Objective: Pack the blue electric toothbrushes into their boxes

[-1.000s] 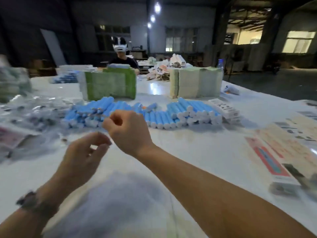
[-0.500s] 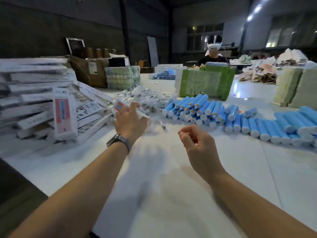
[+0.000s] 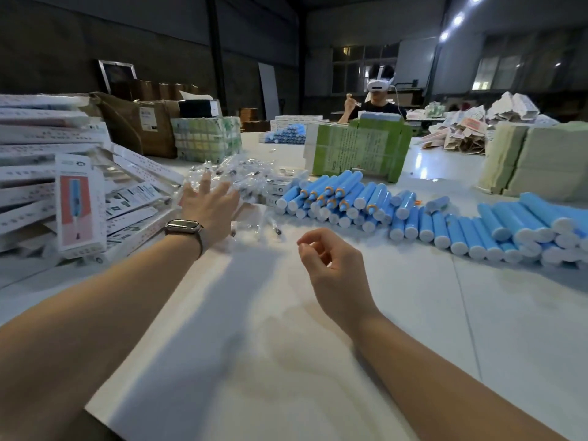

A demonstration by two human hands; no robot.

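Reaching with the left hand point(image 3: 208, 203) into a pile of small clear bags point(image 3: 241, 179), fingers spread and straight.

The right hand point(image 3: 331, 265) hangs above the white table point(image 3: 413, 313) with fingers loosely curled and holds nothing; the two hands are apart. Blue toothbrushes point(image 3: 413, 214) lie in long rows on the table, to the right of the bags and beyond the right hand. Flat white boxes point(image 3: 79, 198) are stacked at the left, just beside the left hand. A watch point(image 3: 184, 226) sits on the left wrist.

Bare counter point(image 3: 318, 329) ahead; hemmed left by stacked boxes point(image 3: 47, 186), beyond by clear packets point(image 3: 251, 183) and blue toothbrush handles point(image 3: 413, 214).
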